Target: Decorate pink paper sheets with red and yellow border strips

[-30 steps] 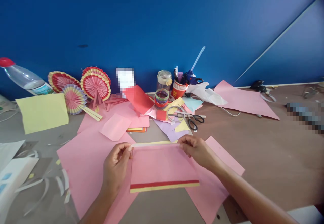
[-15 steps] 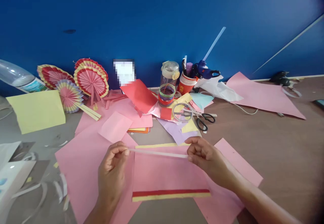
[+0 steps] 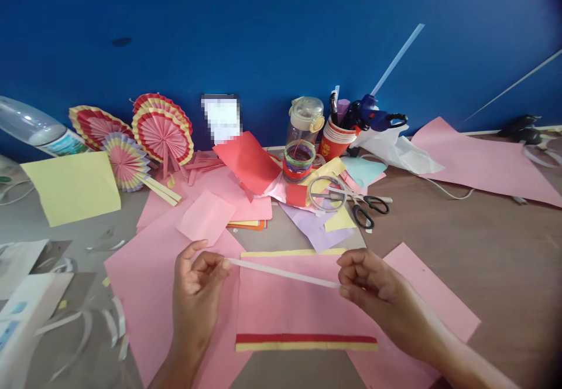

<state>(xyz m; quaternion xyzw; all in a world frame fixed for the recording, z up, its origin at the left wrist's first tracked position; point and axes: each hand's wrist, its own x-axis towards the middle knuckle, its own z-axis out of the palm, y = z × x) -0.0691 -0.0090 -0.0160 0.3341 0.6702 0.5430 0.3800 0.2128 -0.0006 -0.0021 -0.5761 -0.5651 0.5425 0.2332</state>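
Observation:
A narrow white strip [image 3: 283, 272], perhaps double-sided tape, is stretched between my two hands. My left hand [image 3: 197, 295] pinches its left end between thumb and forefinger. At the other end, the thumb and fingers of my right hand [image 3: 373, 292] are closed on it. Below the strip lies a pink paper sheet [image 3: 302, 313] with a yellow band along its far edge. Its near edge carries a red band [image 3: 307, 338] and a yellow band [image 3: 307, 347]. Larger pink sheets [image 3: 162, 301] lie partly under it.
Folded paper fans [image 3: 163, 134] lean by the blue wall at left, near a plastic bottle [image 3: 30, 125]. Scissors [image 3: 369, 207], a tape roll [image 3: 327, 194], a jar [image 3: 302, 119] and red paper cups [image 3: 334, 140] with a glue gun [image 3: 373, 113] stand or lie behind. White scraps [image 3: 83, 336] litter the left.
The strip's right end has dropped slightly, so it slants more. My left forefinger and the other fingers have opened out a little. The whole view has shifted slightly, moving things to the right.

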